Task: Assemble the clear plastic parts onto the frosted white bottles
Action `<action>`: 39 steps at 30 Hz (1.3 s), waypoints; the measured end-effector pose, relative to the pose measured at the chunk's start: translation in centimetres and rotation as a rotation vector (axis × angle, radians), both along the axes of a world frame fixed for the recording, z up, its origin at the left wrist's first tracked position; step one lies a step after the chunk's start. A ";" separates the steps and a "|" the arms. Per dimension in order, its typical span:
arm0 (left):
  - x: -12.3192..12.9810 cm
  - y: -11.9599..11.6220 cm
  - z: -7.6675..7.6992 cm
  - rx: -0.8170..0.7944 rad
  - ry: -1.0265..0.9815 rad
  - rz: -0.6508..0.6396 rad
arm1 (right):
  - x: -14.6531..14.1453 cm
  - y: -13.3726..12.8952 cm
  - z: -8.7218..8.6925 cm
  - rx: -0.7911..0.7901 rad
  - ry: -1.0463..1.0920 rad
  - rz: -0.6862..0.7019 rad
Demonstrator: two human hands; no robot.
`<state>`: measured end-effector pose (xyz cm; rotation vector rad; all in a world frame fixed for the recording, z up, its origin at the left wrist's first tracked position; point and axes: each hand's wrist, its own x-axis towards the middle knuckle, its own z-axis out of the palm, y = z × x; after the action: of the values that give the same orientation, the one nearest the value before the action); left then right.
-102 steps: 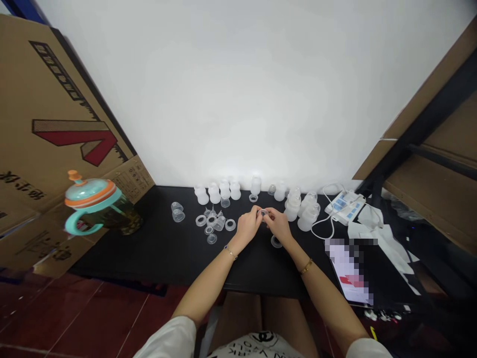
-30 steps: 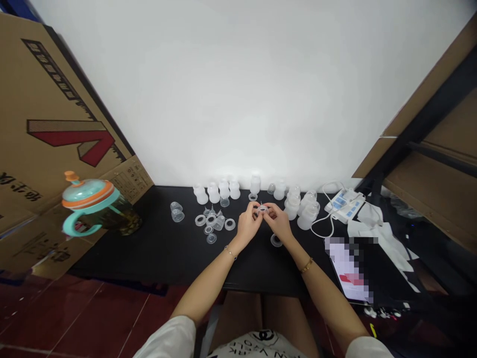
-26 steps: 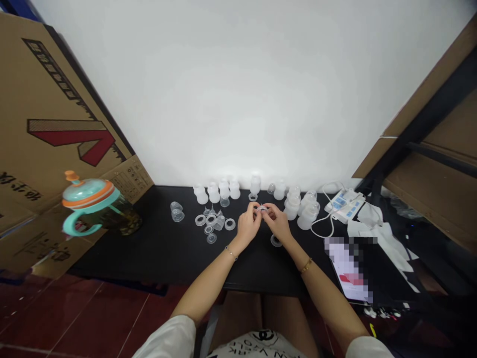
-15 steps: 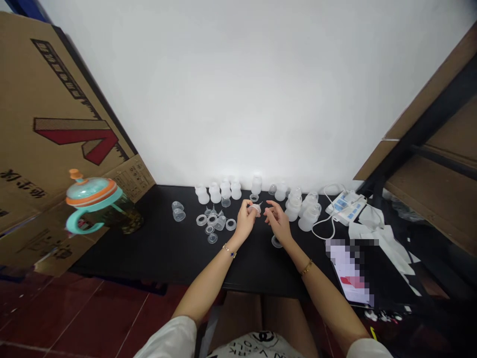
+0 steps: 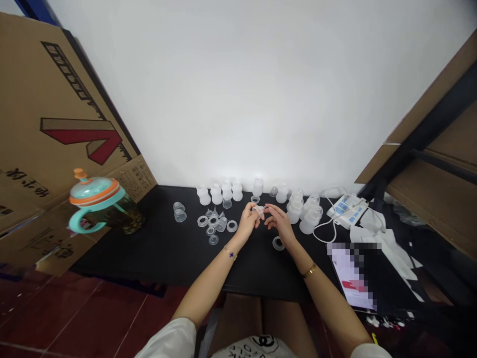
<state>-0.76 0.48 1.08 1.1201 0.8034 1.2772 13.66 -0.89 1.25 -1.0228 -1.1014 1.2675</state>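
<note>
Near the middle of the black table, my left hand is closed on a small translucent piece. My right hand is beside it, fingers curled, its fingertips at the right side of that piece. A clear ring lies on the table just below my right hand. Left of my hands are several loose rings, clear nipples and small caps. Several white bottles stand along the wall, and more bottles with tops on stand to the right.
A teal and orange jug stands at the left by a big cardboard box. Two clear caps lie left of the rings. At the right are a power strip with a white cable, white paper and a partly blurred tablet.
My right hand has come in to the left, its fingertips now meeting the piece in my left hand. More of the ring below my right hand shows. The view has shifted slightly.
</note>
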 end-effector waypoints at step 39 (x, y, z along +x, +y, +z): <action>-0.1 -0.9 -0.2 0.235 0.269 -0.017 | 1.1 0.0 0.6 0.256 -0.343 -0.038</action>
<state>-0.90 -0.43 0.90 1.5081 0.8535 1.2450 14.75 -0.91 1.87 -1.0811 -1.4572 0.9098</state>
